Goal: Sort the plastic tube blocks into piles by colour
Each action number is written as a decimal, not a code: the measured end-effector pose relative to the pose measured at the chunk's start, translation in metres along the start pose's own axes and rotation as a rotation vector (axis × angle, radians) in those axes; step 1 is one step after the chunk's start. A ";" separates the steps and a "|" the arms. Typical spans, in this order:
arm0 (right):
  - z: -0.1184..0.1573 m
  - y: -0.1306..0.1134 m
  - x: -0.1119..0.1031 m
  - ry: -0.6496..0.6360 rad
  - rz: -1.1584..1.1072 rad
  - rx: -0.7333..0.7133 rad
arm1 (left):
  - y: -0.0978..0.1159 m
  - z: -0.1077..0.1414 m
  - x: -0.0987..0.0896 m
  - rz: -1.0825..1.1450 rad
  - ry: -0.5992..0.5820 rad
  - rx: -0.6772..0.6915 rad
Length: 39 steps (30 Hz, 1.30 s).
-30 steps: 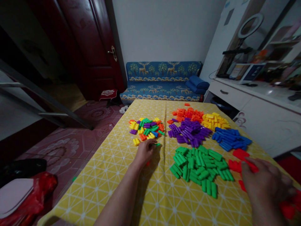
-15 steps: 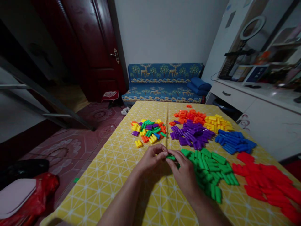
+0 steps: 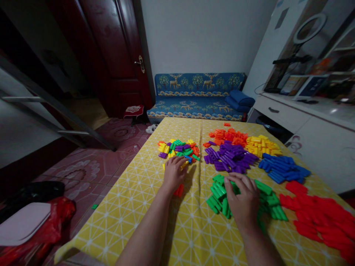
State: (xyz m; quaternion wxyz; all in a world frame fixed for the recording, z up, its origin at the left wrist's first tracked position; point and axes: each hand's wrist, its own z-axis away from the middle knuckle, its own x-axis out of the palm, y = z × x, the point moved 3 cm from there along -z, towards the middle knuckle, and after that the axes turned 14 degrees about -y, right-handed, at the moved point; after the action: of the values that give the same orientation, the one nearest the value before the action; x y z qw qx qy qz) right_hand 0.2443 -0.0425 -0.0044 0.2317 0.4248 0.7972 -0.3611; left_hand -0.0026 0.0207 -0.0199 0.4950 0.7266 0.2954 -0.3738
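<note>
My left hand (image 3: pixel 174 173) is at the near edge of a mixed pile of plastic building blocks (image 3: pixel 180 147). Its fingers stretch out over a yellow block that they partly cover. An orange-red block (image 3: pixel 179 190) lies on the cloth beside that wrist. On the right, my right hand (image 3: pixel 244 197) rests over a heap of green blocks (image 3: pixel 217 192), fingers apart and slightly curved. No block shows clearly in its grasp, though the undersides of both hands are hidden.
Single-colour heaps of purple (image 3: pixel 231 157), orange (image 3: pixel 230 136), yellow (image 3: pixel 263 146), blue (image 3: pixel 283 168) and red blocks (image 3: pixel 318 218) cover the table's right side. A yellow patterned cloth (image 3: pixel 133 207) covers the table. Beyond it stands a blue sofa (image 3: pixel 194 105).
The hands were together holding a green block. They have parted: my left hand moved left and forward to the mixed pile, my right hand moved right onto the green heap.
</note>
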 end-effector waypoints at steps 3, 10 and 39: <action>0.002 -0.020 0.010 -0.061 -0.082 -0.072 | 0.002 -0.003 0.006 -0.096 -0.127 -0.040; 0.007 -0.034 0.022 -0.154 -0.134 -0.140 | 0.000 -0.002 0.002 -0.021 -0.111 -0.101; -0.021 0.030 0.005 -0.141 -0.350 0.213 | 0.013 0.010 -0.002 0.373 0.210 -0.080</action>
State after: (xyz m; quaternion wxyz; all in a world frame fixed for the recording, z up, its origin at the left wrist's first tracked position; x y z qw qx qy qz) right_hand 0.2653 -0.0122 -0.0060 0.1745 0.2756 0.7980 -0.5067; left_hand 0.0047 0.0071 -0.0140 0.5505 0.7835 0.2204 -0.1858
